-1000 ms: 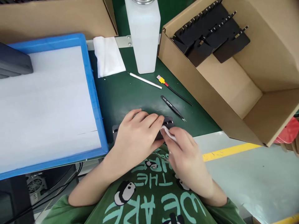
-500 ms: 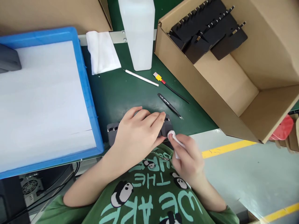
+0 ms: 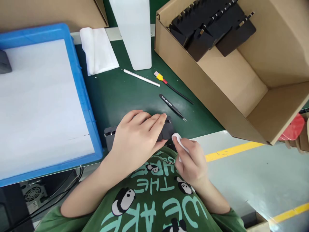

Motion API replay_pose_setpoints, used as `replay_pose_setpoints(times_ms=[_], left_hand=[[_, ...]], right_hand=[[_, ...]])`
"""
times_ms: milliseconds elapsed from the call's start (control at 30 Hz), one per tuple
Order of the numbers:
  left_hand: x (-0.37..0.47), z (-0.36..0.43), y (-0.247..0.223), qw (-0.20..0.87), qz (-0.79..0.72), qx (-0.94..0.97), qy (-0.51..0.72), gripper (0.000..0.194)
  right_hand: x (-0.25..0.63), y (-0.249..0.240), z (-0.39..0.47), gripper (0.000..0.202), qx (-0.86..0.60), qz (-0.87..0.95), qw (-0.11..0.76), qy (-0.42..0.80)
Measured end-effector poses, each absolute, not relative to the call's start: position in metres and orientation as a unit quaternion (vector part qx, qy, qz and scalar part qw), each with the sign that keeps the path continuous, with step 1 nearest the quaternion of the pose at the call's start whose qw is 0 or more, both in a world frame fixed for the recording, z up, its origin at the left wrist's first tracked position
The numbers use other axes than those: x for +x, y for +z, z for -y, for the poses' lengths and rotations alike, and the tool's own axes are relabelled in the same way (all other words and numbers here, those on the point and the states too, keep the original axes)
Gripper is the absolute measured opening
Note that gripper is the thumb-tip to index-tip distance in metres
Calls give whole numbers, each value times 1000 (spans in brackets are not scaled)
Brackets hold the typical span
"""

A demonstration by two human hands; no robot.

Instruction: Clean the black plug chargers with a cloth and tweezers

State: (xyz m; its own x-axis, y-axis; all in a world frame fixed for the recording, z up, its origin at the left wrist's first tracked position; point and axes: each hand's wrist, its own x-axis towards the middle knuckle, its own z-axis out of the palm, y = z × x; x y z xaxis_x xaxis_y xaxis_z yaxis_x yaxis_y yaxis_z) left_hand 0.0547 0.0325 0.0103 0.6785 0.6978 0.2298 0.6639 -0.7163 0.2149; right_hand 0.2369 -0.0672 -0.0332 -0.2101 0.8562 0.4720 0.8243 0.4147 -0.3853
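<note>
Near the table's front edge lies a dark grey plastic part point(image 3: 167, 130) with small metal contacts at its right end. My left hand point(image 3: 136, 135) is laid over it, fingers curled at the far side and thumb at the near side. Another dark grey end with metal contacts point(image 3: 110, 138) sticks out left of this hand; whether it is the same piece is hidden. My right hand point(image 3: 191, 159) is closed on a folded white cloth point(image 3: 177, 138), pinched at the fingertips. The cloth is at the part's lower right corner.
Beyond my hands lie black tweezers point(image 3: 172, 107), a white pen-like tool point(image 3: 141, 78) and a short USB cable point(image 3: 172, 87). A folded white cloth point(image 3: 98, 51) and white container point(image 3: 135, 35) stand behind. Left is a blue-rimmed tray point(image 3: 83, 96); right, a cardboard box point(image 3: 193, 77) holding black parts.
The whole view has shifted slightly, so the table things appear a little further left and up. Both hands keep nearly the same hold, with the cloth still at the part's right corner.
</note>
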Motion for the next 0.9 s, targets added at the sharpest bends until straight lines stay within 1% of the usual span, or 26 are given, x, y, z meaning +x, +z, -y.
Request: replay_pose_setpoints(times_ms=[200,300,400,533,600,767,900], left_hand=[[54,-32,12,55,-368,916,148,42],[54,-32,11,52,-362,918,153,45],[54,-33,10,45,-358,918,161,43],[55,-32,9,44,-367,915,160,41],[55,-32,9,47,-372,913,159,41],[56,-31,10,47,-374,912,162,36],[56,-31,9,49,-379,909,163,35]], right_hand=[[230,-17,63,46,-518,811,270,-9],[224,-14,63,39,-507,819,268,1],[228,-11,63,42,-499,816,289,39],[242,-8,60,57,-544,723,402,140],[244,-13,59,61,-557,686,437,170],[233,-33,59,61,-537,693,441,190],[234,-39,55,55,-534,682,455,209]])
